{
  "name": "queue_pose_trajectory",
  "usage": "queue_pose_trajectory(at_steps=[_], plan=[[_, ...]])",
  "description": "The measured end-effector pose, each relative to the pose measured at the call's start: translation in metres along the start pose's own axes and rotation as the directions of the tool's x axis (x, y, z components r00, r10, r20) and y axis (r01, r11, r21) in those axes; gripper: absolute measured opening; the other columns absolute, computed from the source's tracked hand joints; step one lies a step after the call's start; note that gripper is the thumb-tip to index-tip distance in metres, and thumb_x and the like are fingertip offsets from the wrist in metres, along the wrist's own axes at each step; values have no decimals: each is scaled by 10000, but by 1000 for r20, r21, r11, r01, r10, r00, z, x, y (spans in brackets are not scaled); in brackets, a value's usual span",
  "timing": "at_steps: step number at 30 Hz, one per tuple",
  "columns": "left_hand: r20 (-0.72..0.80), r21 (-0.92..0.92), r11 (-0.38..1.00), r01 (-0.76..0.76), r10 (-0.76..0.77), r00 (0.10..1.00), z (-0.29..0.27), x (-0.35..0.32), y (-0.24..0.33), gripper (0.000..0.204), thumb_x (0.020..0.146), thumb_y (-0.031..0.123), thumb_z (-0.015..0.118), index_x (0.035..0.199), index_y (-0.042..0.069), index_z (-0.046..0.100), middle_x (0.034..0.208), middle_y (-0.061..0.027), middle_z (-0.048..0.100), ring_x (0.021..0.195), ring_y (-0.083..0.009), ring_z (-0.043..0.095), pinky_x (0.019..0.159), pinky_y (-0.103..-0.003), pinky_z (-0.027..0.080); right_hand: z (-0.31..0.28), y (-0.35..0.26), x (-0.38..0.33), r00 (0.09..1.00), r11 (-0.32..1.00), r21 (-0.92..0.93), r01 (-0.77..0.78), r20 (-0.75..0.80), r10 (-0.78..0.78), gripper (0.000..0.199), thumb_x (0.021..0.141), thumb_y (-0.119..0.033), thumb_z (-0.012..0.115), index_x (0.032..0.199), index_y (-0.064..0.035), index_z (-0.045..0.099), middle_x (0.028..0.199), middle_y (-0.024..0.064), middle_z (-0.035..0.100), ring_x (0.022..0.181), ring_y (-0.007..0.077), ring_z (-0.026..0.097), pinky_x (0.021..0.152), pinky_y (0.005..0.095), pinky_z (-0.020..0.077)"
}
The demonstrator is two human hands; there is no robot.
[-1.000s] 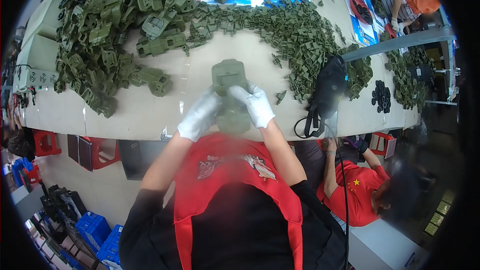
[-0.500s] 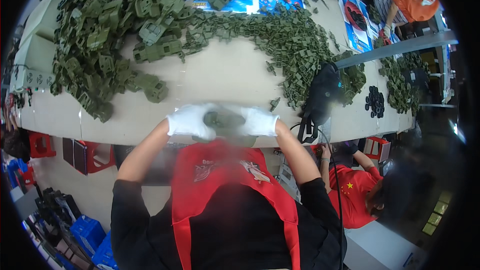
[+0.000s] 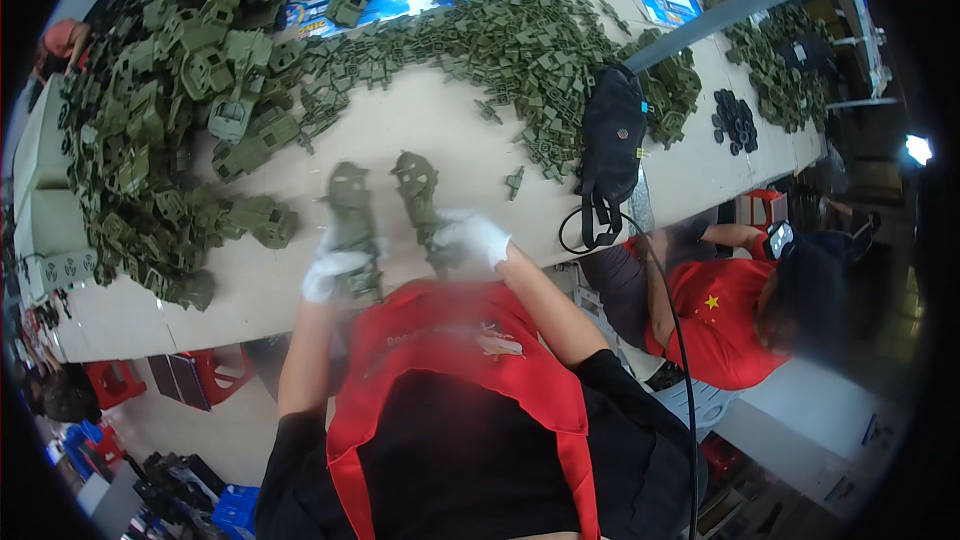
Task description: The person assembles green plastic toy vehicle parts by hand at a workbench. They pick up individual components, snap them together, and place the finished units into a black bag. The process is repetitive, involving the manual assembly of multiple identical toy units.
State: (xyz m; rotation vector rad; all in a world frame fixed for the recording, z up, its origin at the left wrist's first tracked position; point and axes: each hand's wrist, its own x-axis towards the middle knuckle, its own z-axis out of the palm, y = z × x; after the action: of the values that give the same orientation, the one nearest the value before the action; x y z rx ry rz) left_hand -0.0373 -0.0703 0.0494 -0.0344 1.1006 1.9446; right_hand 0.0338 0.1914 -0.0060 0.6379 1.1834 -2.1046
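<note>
Grips a long green piece (image 3: 350,188) with the gloved left hand (image 3: 328,272), curled around its nearer half, and a second green piece (image 3: 416,185) with the right hand (image 3: 476,238), curled likewise, both left of the black bag (image 3: 613,130) and apart from each other. Has small green parts (image 3: 545,50) heaped just left of that bag, bigger green shells (image 3: 205,65) piled far left of it, and round black pieces (image 3: 735,122) to its right.

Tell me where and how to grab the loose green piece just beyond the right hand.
Probably pinch the loose green piece across its middle, from the near side: it looks narrow and lies on open tabletop, with the pile beyond.
</note>
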Motion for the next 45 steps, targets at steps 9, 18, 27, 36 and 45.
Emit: queue_pose_trajectory(at_steps=[9, 18, 27, 36, 45], plan=[[-92, -205, 975, -84, 66, 994, 28, 2, -15, 724, 838, 549, 664, 1319, 45, 467, 1173, -112, 593, 1060, -282, 615, 896, -487, 535, -19, -48, -10, 503, 660, -701, -269, -687, -524, 659, 741, -449, 754, 1201, 1, 607, 1172, 239, 632, 1057, 379, 622, 915, 405, 499], [-305, 148, 988, -39, 83, 949, 82, 19, 5, 452, 796, 81, 704, 1220, 40, 555, 1067, -82, 656, 859, -206, 677, 701, -326, 567, -81, -15, 8, 401, 608, -779, -153, -611, -682, 324, 762, -260, 782, 865, -15, 597, 745, 93, 667, 622, 241, 616, 647, 357, 501], [-286, 271, 896, -351, 423, 860, 98, 1, -3, 535, 741, -39, 659, 1228, 57, 459, 1139, -56, 593, 1002, -133, 588, 873, -277, 491, 93, -87, -81, 636, 202, -912, 357, 79, -768, 232, 838, -240, 698, 956, -43, 663, 943, 170, 691, 848, 277, 686, 767, 387, 531], [-301, 339, 867, -365, 468, 831, 112, -4, -20, 503, 798, -28, 671, 1238, 29, 435, 1218, -92, 561, 1075, -141, 571, 909, -276, 477, 133, -82, -95, 580, 460, -867, 191, -278, -766, 187, 832, -221, 670, 893, -46, 656, 794, 202, 689, 772, 364, 688, 738, 425, 549], [-332, -1, 904, -428, 403, 853, 121, -7, -30, 583, 758, 3, 745, 1228, 57, 403, 1169, -71, 552, 1060, -133, 553, 889, -275, 478, 134, -80, -85, 562, 470, -865, 176, -304, -769, 146, 831, -208, 670, 846, -64, 648, 765, 210, 673, 759, 397, 672, 709, 462, 542]])
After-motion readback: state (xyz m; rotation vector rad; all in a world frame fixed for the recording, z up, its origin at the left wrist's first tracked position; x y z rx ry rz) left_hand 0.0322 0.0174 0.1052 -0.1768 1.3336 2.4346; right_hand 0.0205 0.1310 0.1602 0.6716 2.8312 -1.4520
